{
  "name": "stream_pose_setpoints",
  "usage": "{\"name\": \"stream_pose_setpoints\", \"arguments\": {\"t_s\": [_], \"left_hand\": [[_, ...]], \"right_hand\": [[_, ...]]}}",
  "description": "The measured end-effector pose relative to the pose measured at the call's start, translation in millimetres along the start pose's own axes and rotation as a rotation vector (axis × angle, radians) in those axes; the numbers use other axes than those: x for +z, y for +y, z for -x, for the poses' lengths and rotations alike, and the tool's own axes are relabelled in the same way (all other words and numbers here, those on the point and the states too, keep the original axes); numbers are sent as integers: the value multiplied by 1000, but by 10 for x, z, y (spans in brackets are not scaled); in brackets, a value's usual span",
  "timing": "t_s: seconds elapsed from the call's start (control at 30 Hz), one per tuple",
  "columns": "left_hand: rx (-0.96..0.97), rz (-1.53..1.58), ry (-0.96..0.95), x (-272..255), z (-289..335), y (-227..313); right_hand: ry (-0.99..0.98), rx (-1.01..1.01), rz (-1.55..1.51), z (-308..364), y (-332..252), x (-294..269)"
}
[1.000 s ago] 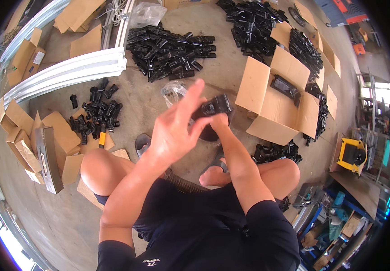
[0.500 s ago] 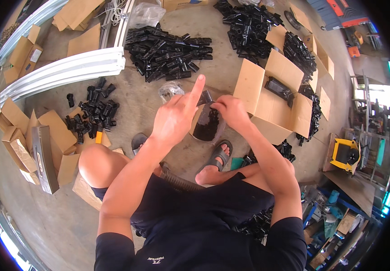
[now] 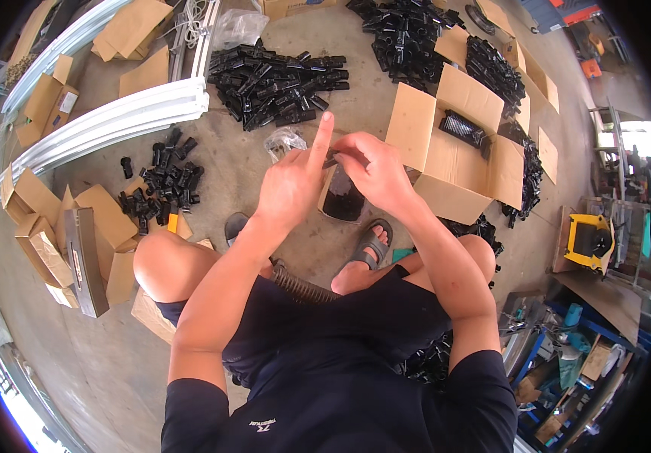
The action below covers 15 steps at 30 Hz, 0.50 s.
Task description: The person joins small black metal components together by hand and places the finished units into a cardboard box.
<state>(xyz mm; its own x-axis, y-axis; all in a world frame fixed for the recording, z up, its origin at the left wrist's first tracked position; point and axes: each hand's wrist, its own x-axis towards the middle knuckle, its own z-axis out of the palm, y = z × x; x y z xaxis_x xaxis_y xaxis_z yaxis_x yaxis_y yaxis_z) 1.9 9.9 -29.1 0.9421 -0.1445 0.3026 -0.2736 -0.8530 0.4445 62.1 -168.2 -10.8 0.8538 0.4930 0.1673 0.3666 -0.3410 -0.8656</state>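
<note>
My left hand [image 3: 287, 189] is raised in front of my knees, index finger pointing out and the other fingers curled round a small black part [image 3: 330, 159]. Most of that part is hidden by my hands. My right hand [image 3: 377, 172] meets it from the right, fingers bent and pressed together at the part's end; whatever they pinch is too small or covered. Just below the hands, a small open box [image 3: 327, 189] stands on the floor between my feet, holding a mass of tiny black pieces [image 3: 344, 202].
Black parts lie in a large pile [image 3: 276, 83] ahead, a smaller pile [image 3: 165, 174] at left and another [image 3: 408, 41] far right. An open carton [image 3: 454, 200] with black parts inside stands right. White metal profiles [image 3: 114, 124] and cardboard boxes [image 3: 106, 215] are left.
My right hand has moved up and left from above the small box to the black part at my left hand. My left hand keeps its pointing pose, slightly shifted.
</note>
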Motion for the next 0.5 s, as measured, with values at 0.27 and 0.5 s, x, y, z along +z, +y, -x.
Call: {"name": "stream_pose_setpoints", "arguments": {"t_s": [0.27,0.5], "left_hand": [[-19,6,-10,100,37,-9],[20,31,17,156,31,-24]], "right_hand": [[-45,-237,210,34,157,65],[-47,-283,407,45,170,122]]}}
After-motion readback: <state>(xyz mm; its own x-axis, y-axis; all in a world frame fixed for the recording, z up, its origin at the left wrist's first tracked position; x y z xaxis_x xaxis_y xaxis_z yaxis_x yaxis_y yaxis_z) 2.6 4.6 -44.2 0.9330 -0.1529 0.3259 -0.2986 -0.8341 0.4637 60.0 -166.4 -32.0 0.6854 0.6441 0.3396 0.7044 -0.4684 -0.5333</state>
